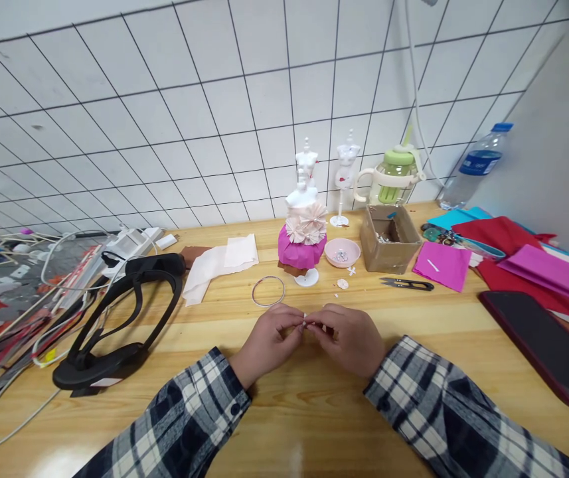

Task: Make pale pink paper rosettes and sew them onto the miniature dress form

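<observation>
My left hand (275, 337) and my right hand (346, 337) meet fingertip to fingertip low over the wooden table. Both pinch at a tiny whitish piece (305, 320), mostly hidden by the fingers and too small to name. Just beyond them stands a small white dress form (303, 198) wearing a magenta skirt (302, 247) and pleated pale-pink fabric (309, 223). A thin metal ring (268, 305) lies beyond my left hand. Past my right hand are a pale-pink round scrap (342, 283) and a pink bowl (330, 253) with small bits in it.
Black thread snips (408, 284) lie before a cardboard box (391, 255). A second dress form (347, 166), a green-lidded cup (396, 174) and a water bottle (478, 166) stand behind. Coloured fabric (553, 275) and a phone (546, 348) lie right; a black headset (139, 352) and cables lie left.
</observation>
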The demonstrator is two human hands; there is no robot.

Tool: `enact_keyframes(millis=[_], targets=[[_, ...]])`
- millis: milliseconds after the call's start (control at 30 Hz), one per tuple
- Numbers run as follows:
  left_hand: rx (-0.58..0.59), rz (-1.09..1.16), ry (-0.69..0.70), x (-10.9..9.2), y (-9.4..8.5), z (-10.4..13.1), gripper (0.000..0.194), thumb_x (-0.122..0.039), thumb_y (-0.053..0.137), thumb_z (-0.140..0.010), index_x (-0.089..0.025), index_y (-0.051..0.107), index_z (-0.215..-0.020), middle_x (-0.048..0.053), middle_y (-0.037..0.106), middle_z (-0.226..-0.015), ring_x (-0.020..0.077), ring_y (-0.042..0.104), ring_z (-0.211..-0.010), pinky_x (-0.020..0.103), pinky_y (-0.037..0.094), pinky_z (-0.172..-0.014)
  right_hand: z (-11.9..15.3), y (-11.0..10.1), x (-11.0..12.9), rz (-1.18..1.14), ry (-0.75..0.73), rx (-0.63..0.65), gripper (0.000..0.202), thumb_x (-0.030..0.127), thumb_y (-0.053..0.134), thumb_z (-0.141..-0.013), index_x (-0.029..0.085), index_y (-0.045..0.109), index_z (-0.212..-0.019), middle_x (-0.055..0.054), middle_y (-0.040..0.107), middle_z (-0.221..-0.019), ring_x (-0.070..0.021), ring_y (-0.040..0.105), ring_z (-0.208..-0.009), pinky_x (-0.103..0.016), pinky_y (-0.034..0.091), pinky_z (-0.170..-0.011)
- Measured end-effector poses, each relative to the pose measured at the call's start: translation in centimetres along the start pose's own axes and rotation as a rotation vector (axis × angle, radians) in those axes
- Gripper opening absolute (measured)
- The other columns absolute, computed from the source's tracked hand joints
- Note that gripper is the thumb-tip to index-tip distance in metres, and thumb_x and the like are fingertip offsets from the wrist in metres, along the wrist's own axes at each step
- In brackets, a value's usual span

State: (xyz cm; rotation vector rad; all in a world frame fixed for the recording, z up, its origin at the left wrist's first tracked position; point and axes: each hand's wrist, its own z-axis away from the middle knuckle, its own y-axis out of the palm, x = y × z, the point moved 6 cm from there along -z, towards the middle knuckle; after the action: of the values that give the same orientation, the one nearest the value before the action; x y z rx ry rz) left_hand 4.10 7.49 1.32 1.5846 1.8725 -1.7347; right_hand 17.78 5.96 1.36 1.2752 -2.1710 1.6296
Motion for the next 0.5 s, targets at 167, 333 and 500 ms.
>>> enact_keyframes(millis=[167,333,500], targets=[[0.003,0.003,0.018,0.0,0.1,0.0,0.023,-0.013,0.053,-0.086,-0.020,0.074,-0.089,0.005,0.073,-0.091,0.0160,0.064,-0.083,0.029,0.049,-0.077,0.1,-0.3,0.5,0.104,-0.043,-0.015,0.015,0.025,0.055,-0.089,0.024,0.069,-0.094,0.000,0.069,-0.083,-0.0122,0.061,-0.071,-0.024,0.038,-0.062],[0.018,-0.063,0.007,-0.1,0.2,0.1,0.022,-0.011,0.054,-0.083,-0.021,0.073,-0.084,0.004,0.073,-0.084,0.0160,0.063,-0.079,0.029,0.047,-0.076,0.2,-0.4,1.6,0.269,-0.119,-0.078,0.018,0.025,0.052,-0.089,0.022,0.069,-0.083,0.000,0.066,-0.072,-0.0126,0.057,-0.064,-0.027,0.031,-0.058],[-0.001,-0.079,0.023,-0.5,0.1,0.1,0.019,-0.011,0.056,-0.080,-0.020,0.073,-0.080,0.003,0.073,-0.078,0.0160,0.063,-0.076,0.029,0.047,-0.074,-0.1,-0.3,1.2,0.235,-0.023,-0.087,0.010,0.020,0.057,-0.082,0.020,0.064,-0.074,0.001,0.063,-0.070,-0.0119,0.056,-0.063,-0.026,0.030,-0.056]])
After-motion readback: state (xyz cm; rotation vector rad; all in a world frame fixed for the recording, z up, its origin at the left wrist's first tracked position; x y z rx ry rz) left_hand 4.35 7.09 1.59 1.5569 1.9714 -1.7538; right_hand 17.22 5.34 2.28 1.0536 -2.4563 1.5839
